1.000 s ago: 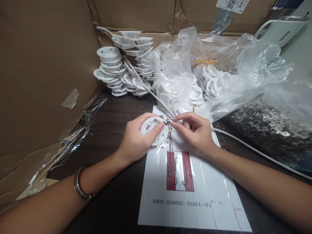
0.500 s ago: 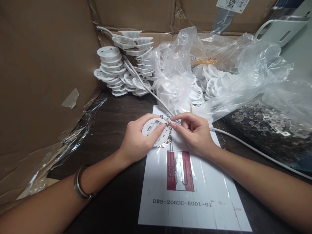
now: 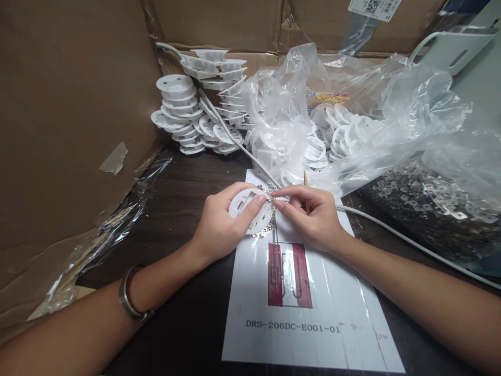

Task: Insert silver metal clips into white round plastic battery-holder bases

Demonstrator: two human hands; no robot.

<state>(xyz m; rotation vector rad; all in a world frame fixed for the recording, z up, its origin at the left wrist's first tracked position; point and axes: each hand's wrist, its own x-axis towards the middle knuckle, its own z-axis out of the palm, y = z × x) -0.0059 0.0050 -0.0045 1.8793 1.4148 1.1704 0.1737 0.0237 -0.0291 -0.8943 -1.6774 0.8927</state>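
My left hand point(image 3: 225, 222) grips a round white plastic plate point(image 3: 256, 222) by its left side, thumb across the face with its slots and raised parts. Around the plate's right and lower edge lie several small shiny metal pieces point(image 3: 269, 227). My right hand point(image 3: 311, 214) is closed in a pinch at the plate's right edge, thumb and forefinger at a small metal piece point(image 3: 270, 198) that the fingertips partly hide. A thin tan stick point(image 3: 306, 178) shows behind the right forefinger and between the curled fingers. Under both hands lies a printed sheet point(image 3: 250, 292).
Stacks of white round plates point(image 3: 176, 99) stand back left. More lie in and around a clear plastic bag point(image 3: 289, 78) at the back. On the right is a heap of flat metal parts point(image 3: 426, 203). A grey cable point(image 3: 391, 224) crosses the table. Cardboard walls point(image 3: 70, 104) stand left and behind.
The right hand's fingertips have shifted slightly at the plate's edge and its fingers have curled a little differently. The tan stick shows more. The left hand keeps its hold on the plate.
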